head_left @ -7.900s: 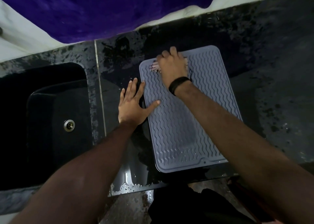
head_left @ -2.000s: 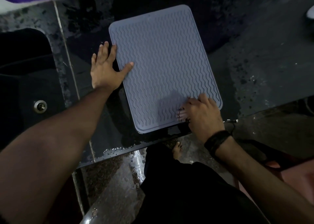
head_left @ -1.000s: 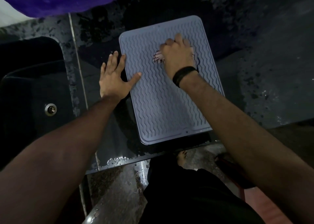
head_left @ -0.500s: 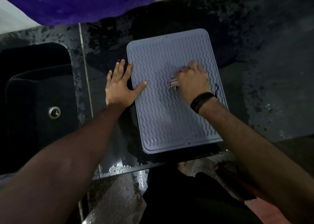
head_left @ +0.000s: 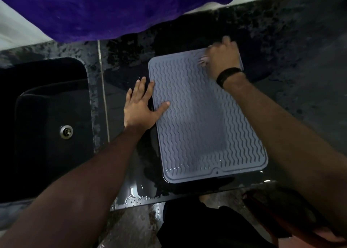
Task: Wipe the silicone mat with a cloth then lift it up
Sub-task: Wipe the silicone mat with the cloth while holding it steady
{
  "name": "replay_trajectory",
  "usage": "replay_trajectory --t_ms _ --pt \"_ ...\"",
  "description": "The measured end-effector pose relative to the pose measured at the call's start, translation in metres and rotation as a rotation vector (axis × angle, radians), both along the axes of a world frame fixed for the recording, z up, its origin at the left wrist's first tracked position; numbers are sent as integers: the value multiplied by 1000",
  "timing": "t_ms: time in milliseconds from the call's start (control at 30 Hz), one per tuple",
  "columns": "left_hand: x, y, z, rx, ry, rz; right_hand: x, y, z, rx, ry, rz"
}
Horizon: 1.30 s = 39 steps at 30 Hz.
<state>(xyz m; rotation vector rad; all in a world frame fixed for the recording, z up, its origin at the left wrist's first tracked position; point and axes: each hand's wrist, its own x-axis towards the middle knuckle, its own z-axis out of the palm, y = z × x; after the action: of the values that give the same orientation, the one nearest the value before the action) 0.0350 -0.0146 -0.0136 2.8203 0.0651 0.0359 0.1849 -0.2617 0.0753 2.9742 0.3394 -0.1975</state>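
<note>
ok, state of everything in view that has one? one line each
mat: flat on the counter, not lifted
cloth: bunched under the right hand, at the mat's far right corner, blurred
left hand: fingers straight, pressing the mat's left edge
sink: no water visible
counter: wet near the front edge

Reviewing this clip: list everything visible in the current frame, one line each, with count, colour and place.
silicone mat: 1, grey-blue with wavy ridges, flat on the counter right of the sink
cloth: 1, pale, blurred, mostly hidden under the right hand at the mat's far right corner
counter: 1, dark speckled stone, wet near its front edge
sink: 1, black, left, metal drain
purple fabric: 1, top of frame
wristband: 1, black, right wrist
left hand: flat, fingers spread, thumb on the mat's left edge
right hand: on the cloth, motion-blurred
</note>
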Motion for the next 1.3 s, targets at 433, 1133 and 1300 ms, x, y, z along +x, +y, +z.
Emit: replay_trajectory --t_ms 433,1133,1300 --pt "1 -1 1 1 3 6 -3 80 6 -3 29 205" --pt "1 -1 2 3 34 13 10 19 4 -71 11 -33" --pt "1 -2 3 4 31 24 -8 45 -2 -92 23 145"
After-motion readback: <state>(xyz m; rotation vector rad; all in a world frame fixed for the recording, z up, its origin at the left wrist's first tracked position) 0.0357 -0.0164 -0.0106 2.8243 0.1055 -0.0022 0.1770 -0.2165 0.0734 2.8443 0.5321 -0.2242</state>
